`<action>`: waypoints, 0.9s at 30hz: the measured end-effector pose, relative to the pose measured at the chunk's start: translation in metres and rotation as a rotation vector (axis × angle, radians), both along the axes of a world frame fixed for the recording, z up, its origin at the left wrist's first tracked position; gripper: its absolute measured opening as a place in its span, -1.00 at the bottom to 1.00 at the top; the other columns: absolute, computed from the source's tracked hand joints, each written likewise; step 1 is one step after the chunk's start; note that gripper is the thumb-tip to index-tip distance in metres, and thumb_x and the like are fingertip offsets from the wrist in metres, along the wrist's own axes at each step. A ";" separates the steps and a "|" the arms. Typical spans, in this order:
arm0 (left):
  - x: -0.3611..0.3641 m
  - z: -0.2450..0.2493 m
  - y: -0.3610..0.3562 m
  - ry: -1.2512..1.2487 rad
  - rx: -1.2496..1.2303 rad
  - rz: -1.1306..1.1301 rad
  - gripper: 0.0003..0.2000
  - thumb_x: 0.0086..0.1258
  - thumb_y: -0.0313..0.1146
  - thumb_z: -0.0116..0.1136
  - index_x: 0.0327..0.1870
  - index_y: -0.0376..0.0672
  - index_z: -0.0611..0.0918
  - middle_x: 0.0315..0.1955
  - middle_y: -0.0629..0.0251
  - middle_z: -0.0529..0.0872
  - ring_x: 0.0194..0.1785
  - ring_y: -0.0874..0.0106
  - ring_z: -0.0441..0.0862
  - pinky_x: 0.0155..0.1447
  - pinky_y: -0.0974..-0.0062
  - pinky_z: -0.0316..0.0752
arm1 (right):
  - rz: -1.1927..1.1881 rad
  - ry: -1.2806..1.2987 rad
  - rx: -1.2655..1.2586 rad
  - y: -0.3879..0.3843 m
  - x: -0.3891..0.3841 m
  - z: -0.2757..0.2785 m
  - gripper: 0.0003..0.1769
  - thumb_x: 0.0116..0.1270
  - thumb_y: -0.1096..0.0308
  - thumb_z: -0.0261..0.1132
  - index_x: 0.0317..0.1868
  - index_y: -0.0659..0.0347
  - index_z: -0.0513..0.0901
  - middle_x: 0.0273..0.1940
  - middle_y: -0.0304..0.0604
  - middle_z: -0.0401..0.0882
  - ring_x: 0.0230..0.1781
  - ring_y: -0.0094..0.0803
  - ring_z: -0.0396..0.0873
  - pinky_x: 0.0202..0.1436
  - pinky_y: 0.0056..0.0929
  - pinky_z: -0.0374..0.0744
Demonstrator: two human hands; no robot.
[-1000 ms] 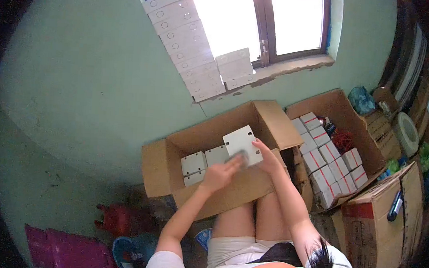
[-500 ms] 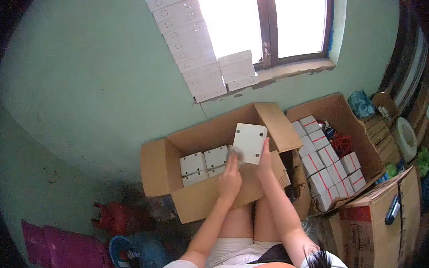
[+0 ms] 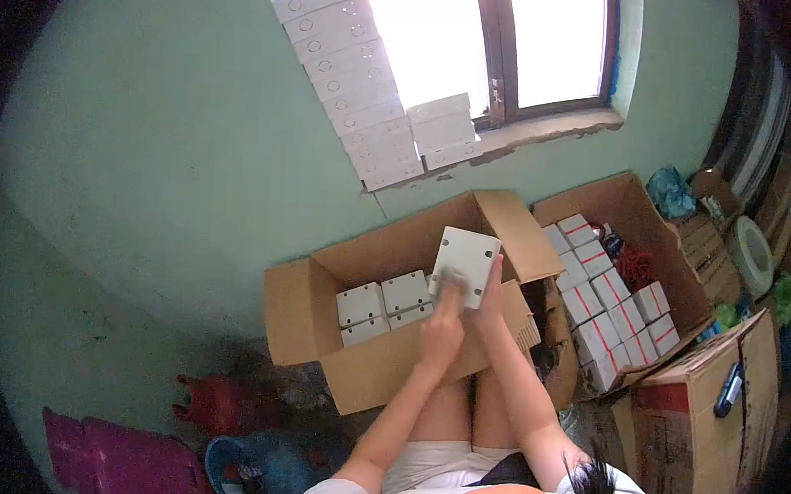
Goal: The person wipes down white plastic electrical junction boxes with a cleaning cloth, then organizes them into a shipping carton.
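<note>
White box [image 3: 468, 260] — right hand [image 3: 492, 299] fingers clamped on its edge — left hand [image 3: 442, 330] fingers closed around a grey rag [image 3: 451, 287] pressed to it, above a carton [image 3: 301, 306].

A: Where can I pass into the carton [image 3: 380, 371]?
B: Straight down from above; I see it open-topped. Boxes [image 3: 384, 300] take its left part (packed side by side).
A: The right end?
B: Left hand [image 3: 442, 325], right hand [image 3: 491, 294] and plate [image 3: 466, 261] hang over it, and I see the raised flap [image 3: 514, 235] walling that side.

Head-worn view, steeply downward, close.
</note>
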State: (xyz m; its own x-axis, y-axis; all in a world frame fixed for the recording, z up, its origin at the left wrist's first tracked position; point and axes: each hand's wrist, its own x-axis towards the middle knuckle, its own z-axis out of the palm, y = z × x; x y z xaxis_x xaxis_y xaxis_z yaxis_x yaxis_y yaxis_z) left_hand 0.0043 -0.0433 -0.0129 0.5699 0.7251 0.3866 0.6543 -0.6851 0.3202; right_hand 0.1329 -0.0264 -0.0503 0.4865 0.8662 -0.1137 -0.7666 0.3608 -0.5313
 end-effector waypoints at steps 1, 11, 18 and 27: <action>0.002 -0.012 -0.004 -0.096 0.156 -0.144 -0.37 0.18 -0.52 0.01 0.39 -0.10 0.38 0.34 0.19 0.42 -0.34 0.17 0.72 -0.37 0.30 0.62 | 0.003 -0.002 0.000 0.001 0.001 -0.003 -0.19 0.40 -0.36 -0.08 0.33 0.17 0.35 0.17 -0.12 0.49 0.13 -0.29 0.51 0.18 -0.31 0.50; -0.002 0.004 0.015 -0.078 -0.054 0.048 -0.38 0.23 -0.55 -0.07 0.41 -0.10 0.33 0.34 0.09 0.40 -0.11 0.07 0.70 -0.15 0.19 0.64 | 0.040 -0.058 0.016 0.004 0.004 -0.011 -0.23 0.45 -0.33 -0.16 0.36 0.12 0.33 0.16 -0.15 0.49 0.11 -0.30 0.51 0.22 -0.28 0.47; 0.007 0.004 0.011 0.071 0.012 -0.154 -0.42 0.21 -0.51 -0.02 0.36 -0.17 0.39 0.28 0.07 0.47 -0.29 0.12 0.73 -0.29 0.22 0.64 | 0.081 -0.011 0.072 -0.004 0.008 -0.003 -0.12 0.35 -0.46 -0.16 0.34 0.11 0.35 0.18 -0.14 0.49 0.18 -0.28 0.48 0.24 -0.27 0.47; 0.007 -0.008 0.006 -0.070 0.182 -0.255 -0.38 0.15 -0.52 0.00 0.37 -0.09 0.41 0.36 0.24 0.40 -0.51 0.27 0.69 -0.47 0.34 0.59 | 0.194 0.001 0.100 -0.011 0.010 -0.003 -0.01 0.28 -0.55 -0.24 0.37 0.12 0.30 0.20 -0.12 0.46 0.20 -0.26 0.45 0.29 -0.18 0.43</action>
